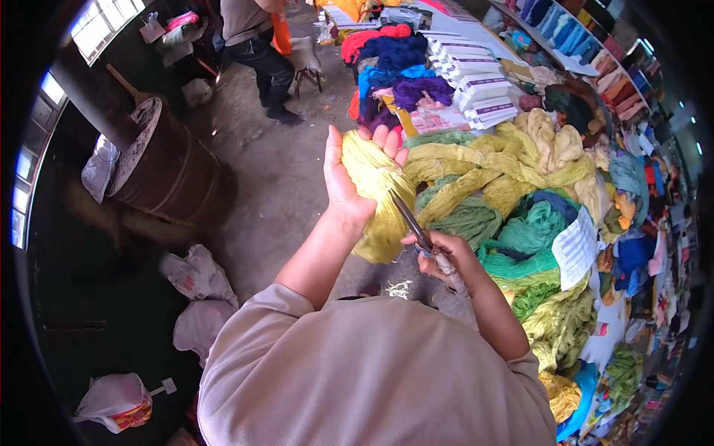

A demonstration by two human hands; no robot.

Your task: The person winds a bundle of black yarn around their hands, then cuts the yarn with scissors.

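Observation:
A skein of yellow-green yarn hangs over my left hand, which is palm up with the fingers curled up behind it. In my right hand are dark-bladed scissors, their handles partly hidden by my fingers. The blade tips reach the middle of the skein, where the strands are gathered together. Right of the skein, long yellow-green hanks lie heaped on the table beside a dull green hank and a teal hank.
Stacked white boxes stand farther back, next to blue and purple yarn. A written paper sheet rests on the yarn. To the left are a rusty drum and white sacks. Another person stands beyond, near a stool.

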